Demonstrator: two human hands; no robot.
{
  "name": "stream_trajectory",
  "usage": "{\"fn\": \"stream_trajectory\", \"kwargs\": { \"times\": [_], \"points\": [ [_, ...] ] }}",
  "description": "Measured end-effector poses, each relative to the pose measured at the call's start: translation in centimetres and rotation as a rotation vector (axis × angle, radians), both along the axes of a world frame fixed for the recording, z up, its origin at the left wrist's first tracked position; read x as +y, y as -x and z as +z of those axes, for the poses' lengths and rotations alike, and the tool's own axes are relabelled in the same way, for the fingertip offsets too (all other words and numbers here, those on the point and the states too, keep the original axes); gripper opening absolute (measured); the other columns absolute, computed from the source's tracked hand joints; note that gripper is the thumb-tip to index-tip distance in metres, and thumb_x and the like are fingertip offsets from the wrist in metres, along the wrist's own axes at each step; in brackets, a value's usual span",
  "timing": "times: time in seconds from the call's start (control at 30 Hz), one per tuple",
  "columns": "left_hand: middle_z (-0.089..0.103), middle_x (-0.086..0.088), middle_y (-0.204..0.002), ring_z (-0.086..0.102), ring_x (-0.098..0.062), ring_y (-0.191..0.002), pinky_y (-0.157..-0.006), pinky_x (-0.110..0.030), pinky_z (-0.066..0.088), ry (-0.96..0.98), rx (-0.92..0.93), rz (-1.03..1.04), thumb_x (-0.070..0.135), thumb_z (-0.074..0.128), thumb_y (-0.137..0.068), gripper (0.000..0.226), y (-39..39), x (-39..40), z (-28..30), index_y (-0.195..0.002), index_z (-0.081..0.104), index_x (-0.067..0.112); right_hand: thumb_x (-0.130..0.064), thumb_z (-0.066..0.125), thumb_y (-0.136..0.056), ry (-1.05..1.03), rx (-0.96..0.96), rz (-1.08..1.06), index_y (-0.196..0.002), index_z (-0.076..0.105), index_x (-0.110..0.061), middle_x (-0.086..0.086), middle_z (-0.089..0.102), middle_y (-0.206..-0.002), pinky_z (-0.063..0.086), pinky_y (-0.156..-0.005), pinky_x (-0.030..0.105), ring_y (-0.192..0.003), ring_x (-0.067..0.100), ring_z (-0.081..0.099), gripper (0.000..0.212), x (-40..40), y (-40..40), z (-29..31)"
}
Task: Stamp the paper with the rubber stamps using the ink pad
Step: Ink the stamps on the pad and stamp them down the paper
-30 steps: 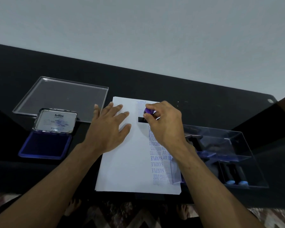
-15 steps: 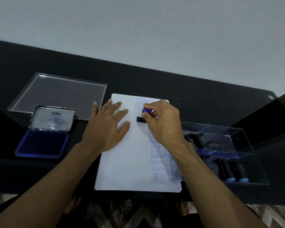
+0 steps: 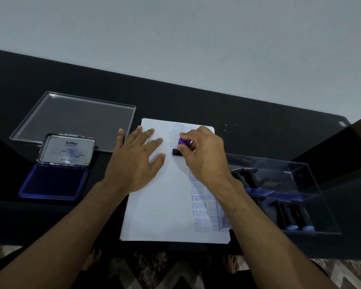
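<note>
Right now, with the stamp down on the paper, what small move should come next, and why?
Probably lift the stamp straight up. Its black base sits on the paper, gripped by the right hand, while the left hand lies flat, steadying the sheet.

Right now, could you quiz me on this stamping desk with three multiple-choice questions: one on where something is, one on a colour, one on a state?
1. Where does the ink pad lie?
A. left of the paper
B. on the paper
C. inside the clear box

2. What colour is the knob of the stamp?
A. red
B. purple
C. green

3. What is the left hand doing?
A. gripping a stamp
B. lying flat on the paper
C. closing the ink pad

Answers: 1 A, it sits open on the dark table, left of the paper. 2 B, purple shows between the fingers of the right hand. 3 B, its fingers are spread on the sheet.
</note>
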State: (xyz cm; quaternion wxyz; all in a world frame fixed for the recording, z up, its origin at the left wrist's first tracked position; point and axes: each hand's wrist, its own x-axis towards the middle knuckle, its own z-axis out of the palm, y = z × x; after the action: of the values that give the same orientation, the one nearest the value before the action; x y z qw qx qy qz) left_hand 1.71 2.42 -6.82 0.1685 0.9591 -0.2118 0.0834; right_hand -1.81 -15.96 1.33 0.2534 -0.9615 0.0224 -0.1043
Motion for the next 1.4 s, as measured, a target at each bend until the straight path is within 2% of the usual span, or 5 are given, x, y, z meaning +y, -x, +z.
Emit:
{"fn": "stream_trajectory", "kwargs": {
  "times": [0.5, 0.73, 1.07, 1.27, 1.4],
  "points": [
    [0.042, -0.001, -0.157, 0.027, -0.024, -0.151, -0.121, -0.063, 0.012, -0.011, -0.014, 0.006, 0.063, 0.026, -0.096, 0.064, 0.0, 0.03, -0.1, -0.143, 0.055, 0.03, -0.027, 0.069, -0.091, 0.012, 0.016, 0.005, -0.124, 0.067, -0.017, -0.002, 0.064, -0.117, 0.05, -0.092, 0.023, -0.096, 0.011, 0.061, 0.035, -0.03, -0.01, 0.1],
    [0.041, 0.0, -0.158, 0.027, -0.024, -0.151, -0.121, -0.063, 0.011, -0.013, -0.011, 0.007, 0.064, 0.026, -0.096, 0.064, -0.07, 0.05, -0.22, -0.143, 0.055, 0.031, -0.024, 0.074, -0.086, -0.028, -0.009, 0.021, -0.114, 0.071, -0.017, -0.004, 0.065, -0.108, 0.054, -0.085, 0.023, -0.087, 0.009, 0.061, 0.029, -0.27, 0.12, 0.08],
    [0.042, -0.001, -0.157, 0.028, -0.025, -0.151, -0.121, -0.063, 0.012, -0.019, -0.01, 0.003, 0.064, 0.025, -0.097, 0.065, -0.13, 0.05, -0.27, -0.143, 0.055, 0.03, -0.028, 0.068, -0.092, 0.004, 0.01, 0.021, -0.125, 0.067, -0.017, 0.0, 0.064, -0.117, 0.053, -0.093, 0.032, -0.096, 0.014, 0.063, 0.035, -0.06, -0.04, -0.04],
    [0.041, -0.001, -0.157, 0.028, -0.025, -0.151, -0.121, -0.062, 0.011, -0.02, -0.008, 0.007, 0.065, 0.024, -0.096, 0.065, -0.12, 0.07, -0.19, -0.143, 0.054, 0.03, -0.026, 0.071, -0.089, 0.004, -0.001, 0.021, -0.12, 0.07, -0.017, -0.002, 0.065, -0.11, 0.053, -0.088, 0.026, -0.088, 0.01, 0.062, 0.032, -0.17, 0.16, 0.22],
    [0.041, -0.001, -0.158, 0.027, -0.024, -0.151, -0.121, -0.062, 0.011, -0.024, -0.008, 0.008, 0.064, 0.026, -0.096, 0.064, -0.07, 0.05, -0.2, -0.143, 0.054, 0.031, -0.026, 0.071, -0.09, -0.005, 0.026, 0.014, -0.121, 0.069, -0.017, -0.002, 0.065, -0.113, 0.053, -0.093, 0.029, -0.093, 0.011, 0.062, 0.033, -0.12, 0.05, 0.27]
  ]
}}
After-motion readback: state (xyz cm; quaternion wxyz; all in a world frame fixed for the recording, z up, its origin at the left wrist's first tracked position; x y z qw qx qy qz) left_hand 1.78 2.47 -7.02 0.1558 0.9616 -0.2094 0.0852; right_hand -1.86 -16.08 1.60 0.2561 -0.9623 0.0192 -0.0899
